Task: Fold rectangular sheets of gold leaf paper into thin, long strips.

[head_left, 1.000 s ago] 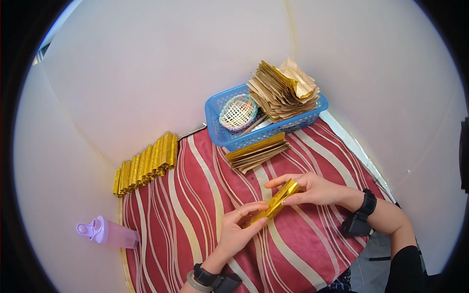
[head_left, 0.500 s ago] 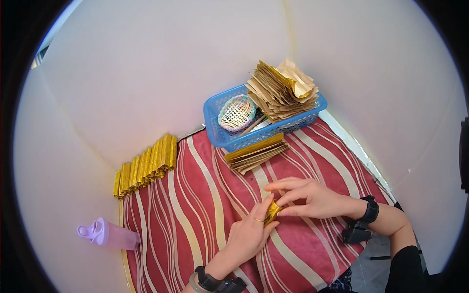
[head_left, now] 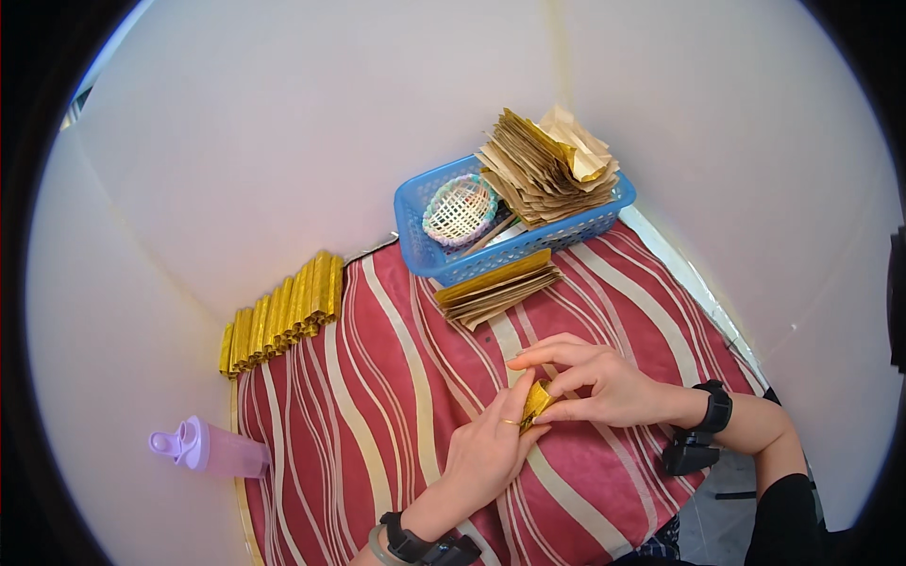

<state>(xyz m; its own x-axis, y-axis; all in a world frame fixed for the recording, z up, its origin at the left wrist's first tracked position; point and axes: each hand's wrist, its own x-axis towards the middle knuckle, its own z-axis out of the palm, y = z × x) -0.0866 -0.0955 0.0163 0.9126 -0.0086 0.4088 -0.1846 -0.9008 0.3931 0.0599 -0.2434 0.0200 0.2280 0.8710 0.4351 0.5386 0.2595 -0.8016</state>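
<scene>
Gold foil paper (head_left: 535,402), folded small, sits just below the frame's centre, pinched between both hands over the red striped cloth (head_left: 377,396). Left hand (head_left: 486,453) presses it with thumb and forefinger closed; right hand (head_left: 595,382) grips it from the right, fingers curled. A blue basket (head_left: 453,264) stands above.

Both forearms are bare. The left hand (head_left: 486,451), low in the frame's middle, wears a thin ring (head_left: 508,422) on one finger and two bands at the wrist: a black watch strap (head_left: 425,547) with a chunky buckle, and a slim pale bangle (head_left: 376,546) just below it. The right hand (head_left: 604,382), right of centre, has a black strap (head_left: 714,407) with a boxy black clasp (head_left: 687,455) hanging under the wrist. A black sleeve (head_left: 791,519) covers the upper arm at lower right.
</scene>
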